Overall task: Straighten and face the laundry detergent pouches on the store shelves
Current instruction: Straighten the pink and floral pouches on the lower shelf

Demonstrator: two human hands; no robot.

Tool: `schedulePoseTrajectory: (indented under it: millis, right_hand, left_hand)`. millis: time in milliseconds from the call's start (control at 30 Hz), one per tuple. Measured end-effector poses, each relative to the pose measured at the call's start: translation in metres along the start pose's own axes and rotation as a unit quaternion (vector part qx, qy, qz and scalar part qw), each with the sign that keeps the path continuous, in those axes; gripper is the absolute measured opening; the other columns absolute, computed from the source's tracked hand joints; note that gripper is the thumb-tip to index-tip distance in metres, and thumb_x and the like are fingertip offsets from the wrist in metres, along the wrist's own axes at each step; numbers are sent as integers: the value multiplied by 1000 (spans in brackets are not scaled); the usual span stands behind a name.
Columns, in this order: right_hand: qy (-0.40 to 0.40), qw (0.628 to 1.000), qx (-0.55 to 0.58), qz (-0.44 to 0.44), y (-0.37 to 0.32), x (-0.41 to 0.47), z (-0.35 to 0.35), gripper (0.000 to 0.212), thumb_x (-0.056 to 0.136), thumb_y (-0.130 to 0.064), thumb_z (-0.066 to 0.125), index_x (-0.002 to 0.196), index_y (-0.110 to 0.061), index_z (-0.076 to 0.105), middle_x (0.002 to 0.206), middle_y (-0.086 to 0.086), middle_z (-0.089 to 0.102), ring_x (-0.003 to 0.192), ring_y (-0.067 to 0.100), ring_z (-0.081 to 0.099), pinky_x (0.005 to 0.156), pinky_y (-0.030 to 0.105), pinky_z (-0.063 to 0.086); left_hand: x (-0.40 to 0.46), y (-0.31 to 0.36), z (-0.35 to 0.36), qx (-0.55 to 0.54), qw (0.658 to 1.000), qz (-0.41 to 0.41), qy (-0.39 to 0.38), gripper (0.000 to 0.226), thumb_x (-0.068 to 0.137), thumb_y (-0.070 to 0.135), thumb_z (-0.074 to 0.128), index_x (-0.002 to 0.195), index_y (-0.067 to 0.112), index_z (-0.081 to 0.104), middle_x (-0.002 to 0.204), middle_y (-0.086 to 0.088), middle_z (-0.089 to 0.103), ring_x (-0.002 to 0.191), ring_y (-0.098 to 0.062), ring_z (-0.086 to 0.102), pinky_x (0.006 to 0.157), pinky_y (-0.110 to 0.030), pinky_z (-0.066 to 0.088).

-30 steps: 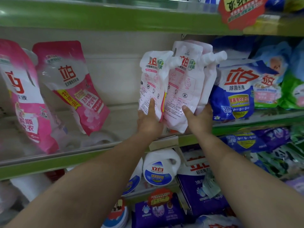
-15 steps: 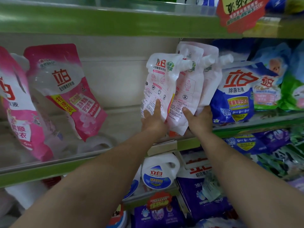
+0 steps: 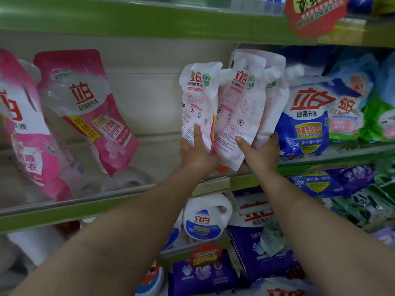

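While upright above shelf edge, white pouches gripped low by both hands: left, right.

I see glossy, crinkled plastic film on the white pouches; the shelf edge looks smooth, painted green.

I see my left hand and right hand gripping white pouches above the green shelf

1 head-worn view faces forward, close to the green shelf edge running from 8 o'clock to 3 o'clock; both forearms enter from 6 o'clock.
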State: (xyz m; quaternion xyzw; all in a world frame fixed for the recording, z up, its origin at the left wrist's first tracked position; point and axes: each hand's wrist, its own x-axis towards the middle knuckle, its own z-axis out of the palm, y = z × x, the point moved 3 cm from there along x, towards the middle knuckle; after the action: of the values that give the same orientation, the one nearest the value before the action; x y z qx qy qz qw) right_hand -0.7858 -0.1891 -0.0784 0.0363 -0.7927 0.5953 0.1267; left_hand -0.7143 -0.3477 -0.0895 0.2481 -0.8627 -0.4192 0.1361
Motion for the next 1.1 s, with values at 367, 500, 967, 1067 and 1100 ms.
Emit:
schedulePoseTrajectory:
  millis: [367,500,967,1067,1100]
  right_hand:
    - [119,990,-78,-22,-17,-27,-7,86,70,-51,76,134,-8,38,135,11,40,120,29,46,95,42,44]
    - [118,989,-69,-52,-26,-39,-4,62,75,-46,73,119,-9,48,124,7,45,102,20,51,73,23,44]
    - [-57,991,-61,-101,-42,-69,31,28,79,-38,70,92,-23,50,94,-1,55,81,13,53,65,24,44]
    - [-89,989,-56,-106,-44,-70,42,32,77,-40,72,93,-25,49,94,-3,53,82,12,53,70,28,45]
    - [-91,988,-59,-113,-45,-71,46,34,76,-42,72,92,-25,47,94,-3,52,82,13,52,69,27,44]
  left_hand:
    - [-12,-3,-13,-3,998,69,7,104,79,43,66,148,43,-12,157,-14,8,144,-34,18,113,-49,30]
    - [-17,-4,-18,-33,997,71,4,103,79,33,66,151,37,-9,157,-15,11,144,-33,20,114,-46,28]
    - [-26,1,-28,-54,993,104,10,93,86,37,64,153,31,1,153,-12,24,138,-29,33,104,-35,35]
    - [-27,-2,-32,-51,993,107,12,92,88,30,63,154,27,0,155,-11,18,138,-27,33,102,-29,32]
    - [-27,-4,-34,-49,993,105,14,92,88,29,63,154,26,0,155,-12,18,138,-27,33,102,-30,32]
